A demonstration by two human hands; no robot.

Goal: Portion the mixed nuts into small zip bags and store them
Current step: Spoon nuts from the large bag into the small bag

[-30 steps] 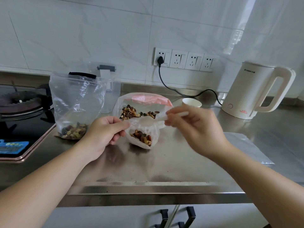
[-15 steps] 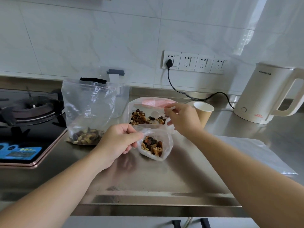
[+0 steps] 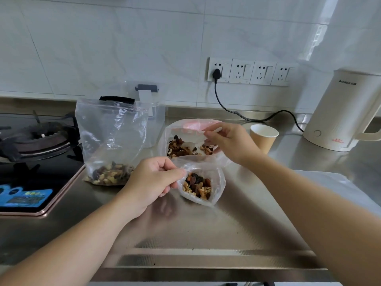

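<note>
Counter edge (image 3: 206,259): steel, nearest me, a few dark crumbs on it.
L hand (image 3: 151,182): I see fingers curled, pinching the rim of the small bag, holding its mouth open.
Small bag (image 3: 214,195): clear, just right of L hand, bottom on counter; a low heap of mixed nuts (image 3: 198,185) inside.
Flat bags (image 3: 338,182): clear sheet(s) lying on counter at right, count unclear.
R hand (image 3: 231,141): reaches over the wide bag, thumb + fingers pinching a white spoon (image 3: 198,139) by its handle; bowl end down among the nuts.
Wide bag (image 3: 165,141): clear w/ pink patch at back, directly behind small bag, touching it; holds nuts.
Tall bag (image 3: 111,129): upright, left of L hand, beside the stove; nuts in bottom only.
Stove (image 3: 39,141): black, far left, blue sticker at front.
Paper cup (image 3: 263,136): behind R hand, upright.
Clear container (image 3: 154,112): behind tall bag, contents can't tell.
Kettle (image 3: 346,112): cream, far right by wall.
Sockets (image 3: 249,72): row of four on tile wall, black plug in leftmost.
</note>
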